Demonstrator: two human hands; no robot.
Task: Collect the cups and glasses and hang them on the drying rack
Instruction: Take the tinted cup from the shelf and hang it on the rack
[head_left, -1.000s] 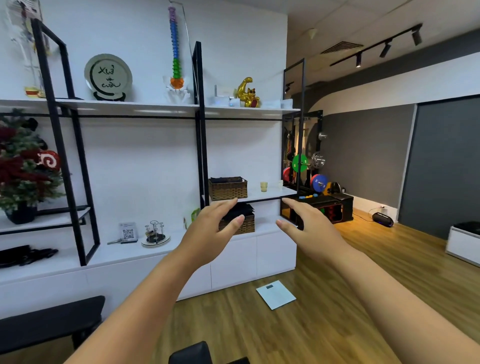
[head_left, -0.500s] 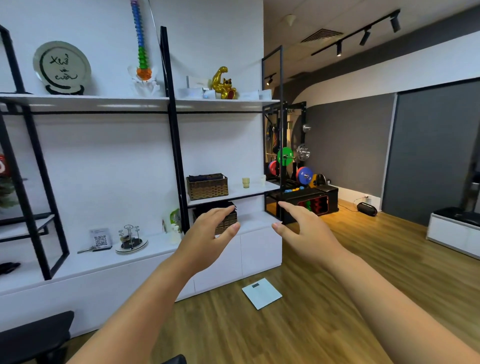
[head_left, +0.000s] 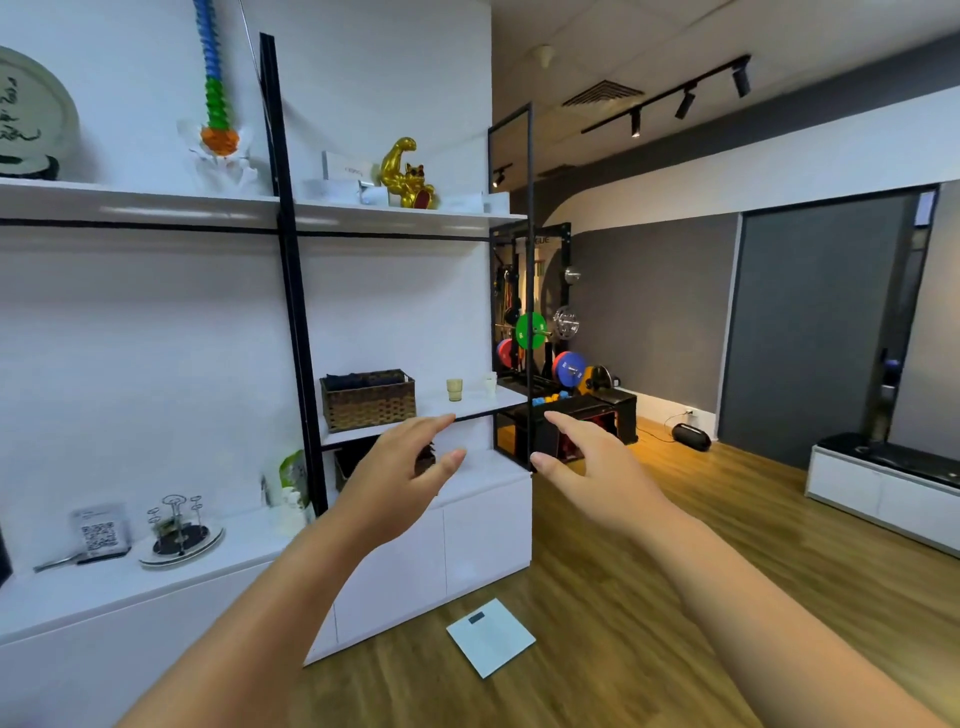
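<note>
Reaching with empty, spread fingers, the left hand (head_left: 400, 478) and right hand (head_left: 592, 467) have collected nothing: two cups (head_left: 454, 389) stand beside the wicker basket (head_left: 369, 400), the drying rack (head_left: 179, 525) bare.

2 empty hands, left (head_left: 400, 478) and right (head_left: 597, 467), spread wide, yellow cup (head_left: 454, 389) on shelf (head_left: 483, 402) beyond

A single wide-angle view comes from the person's head, facing forward and slightly down across a room. It looks obliquely at a white wall shelf (head_left: 457, 410) on the left, well apart from the camera, with the wood floor (head_left: 675, 597) running off to the right. Both forearms reach in from the bottom edge, close to the lens. Straight lines bow toward the frame edges.
</note>
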